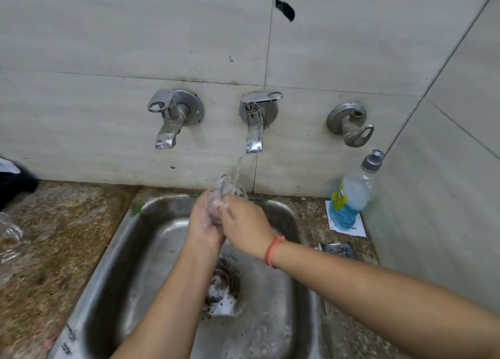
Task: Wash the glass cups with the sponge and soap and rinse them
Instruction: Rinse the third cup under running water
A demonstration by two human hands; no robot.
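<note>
Glass cup [230, 189] is held over the steel sink [113, 237], tilted, mouth up toward the middle tap [254, 131]. A thin water stream [238, 169] from that tap falls onto the cup's rim; motion blur hides what's inside. Left hand [203, 220] has its grip wrapped round the cup's lower part from the left. Right hand [243, 220] has its grip closed on the cup from the right, w/ a red thread band [273, 250] on the wrist. Sink btm is wet, w/ white foam [224, 304] sitting on the drain [224, 280]. On the table [67, 223] at far left stands another glass [9, 234], brownish at the btm. Right of the sink: soap bottle [351, 196], upright on a white card [359, 228], holding blue liquid low down and suds above. A dark scrub pad [338, 250] lies near it, by the sink edge.
</note>
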